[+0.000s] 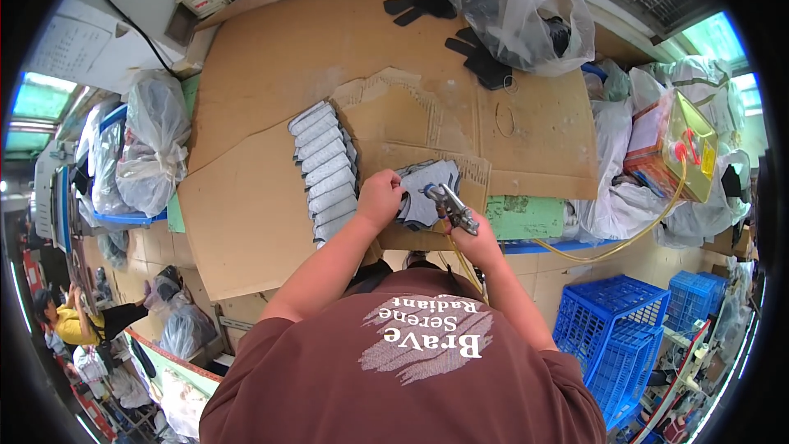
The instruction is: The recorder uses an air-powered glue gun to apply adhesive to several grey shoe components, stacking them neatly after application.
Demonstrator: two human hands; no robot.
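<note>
My right hand [478,244] is wrapped round the grip of a metal spray gun [449,207], its nozzle over a small pile of light grey, dark-edged fabric pieces [426,185]. At the left edge of that pile my left hand [380,200] is closed, thumb and fingers pinching the margin of a grey piece. Left of this hand lies a long row of overlapping grey pieces [327,166], fanned like shingles. A thin yellowish hose [464,267] hangs below the gun.
Cardboard sheets [246,115] cover the table. Black fabric pieces [485,62] and a clear plastic bag [534,20] lie at the back. To the right, a metal can [670,144] has a hose [592,256] running from it. Blue crates [612,321] stand at lower right; a person in yellow [70,325] is far left.
</note>
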